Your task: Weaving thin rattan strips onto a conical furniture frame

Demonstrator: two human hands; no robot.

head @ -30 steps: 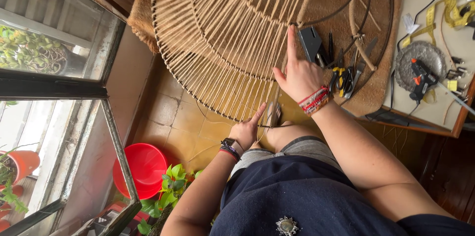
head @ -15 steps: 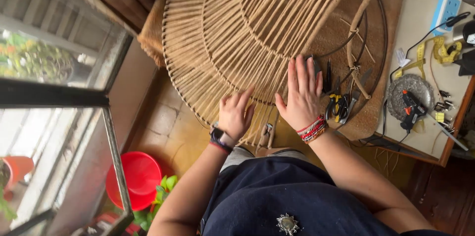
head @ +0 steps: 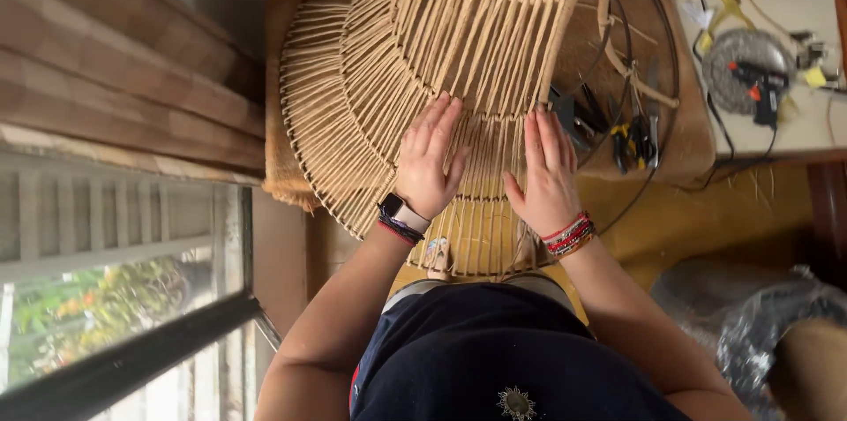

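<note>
A large woven lampshade frame point(head: 379, 77) of pale cord over wire rings lies in front of me on a brown mat. My left hand point(head: 430, 161) rests flat on its strands, fingers spread, a dark watch on the wrist. My right hand point(head: 547, 176) lies flat beside it on the same band of strands, with red beaded bracelets on the wrist. Neither hand holds anything.
Pliers and cutters with yellow handles point(head: 631, 139) lie right of the frame, inside a bare wire ring point(head: 670, 59). A white table point(head: 794, 121) at the right carries a round disc, cables and yellow tape. A window point(head: 115, 297) is at left, a plastic-wrapped bundle point(head: 768, 315) at lower right.
Both hands moved onto the lampshade and lie flat side by side; earlier the right hand pointed one finger up. The view has shifted, and the shade now fills more of it.
</note>
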